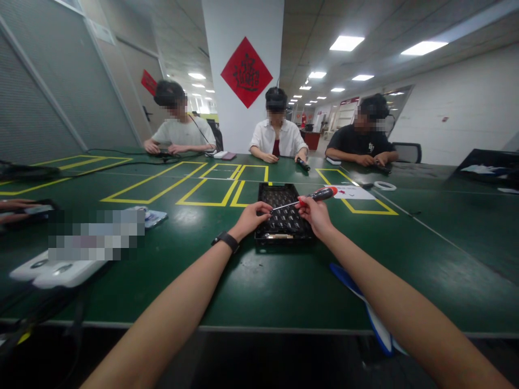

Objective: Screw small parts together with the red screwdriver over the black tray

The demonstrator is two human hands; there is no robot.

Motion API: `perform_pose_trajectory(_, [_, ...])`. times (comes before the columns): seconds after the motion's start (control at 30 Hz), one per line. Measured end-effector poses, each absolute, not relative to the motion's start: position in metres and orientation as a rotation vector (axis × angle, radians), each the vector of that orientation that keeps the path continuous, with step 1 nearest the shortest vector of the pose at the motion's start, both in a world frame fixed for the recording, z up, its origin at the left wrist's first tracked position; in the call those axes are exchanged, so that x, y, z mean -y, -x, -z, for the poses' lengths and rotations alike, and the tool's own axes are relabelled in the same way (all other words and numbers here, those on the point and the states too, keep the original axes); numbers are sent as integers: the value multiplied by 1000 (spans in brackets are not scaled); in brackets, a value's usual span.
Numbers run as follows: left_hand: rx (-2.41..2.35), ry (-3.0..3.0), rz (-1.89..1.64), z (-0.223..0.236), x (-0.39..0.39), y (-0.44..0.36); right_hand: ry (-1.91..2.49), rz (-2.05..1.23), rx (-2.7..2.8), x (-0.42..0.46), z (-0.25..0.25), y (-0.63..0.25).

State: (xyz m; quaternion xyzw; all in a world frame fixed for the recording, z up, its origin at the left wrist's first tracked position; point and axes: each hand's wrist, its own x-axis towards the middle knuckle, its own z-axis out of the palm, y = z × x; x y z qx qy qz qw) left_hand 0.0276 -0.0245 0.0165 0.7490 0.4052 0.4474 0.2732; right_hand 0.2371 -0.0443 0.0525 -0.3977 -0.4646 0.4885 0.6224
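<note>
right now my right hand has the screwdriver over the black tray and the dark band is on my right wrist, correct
Not quite: the head view shows the dark band on your left wrist. Your right hand does have the screwdriver over the black tray.

Room lies between the forearms (182, 302); the screwdriver (320, 194) blocks part of the black tray (279, 242).

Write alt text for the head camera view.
A bare right hand holds a red-and-black screwdriver over a black tray, the tip close to the fingers of the left hand. The tray lies on a green table marked with yellow outlines. Three people sit at the far side, a red diamond-shaped poster behind them.
</note>
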Motion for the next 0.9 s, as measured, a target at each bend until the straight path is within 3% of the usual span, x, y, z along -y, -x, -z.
perform_pose_trajectory(0.9, [-1236, -2018, -1189, -19, 27, -29, 875, -1072, 1142, 42, -48, -239])
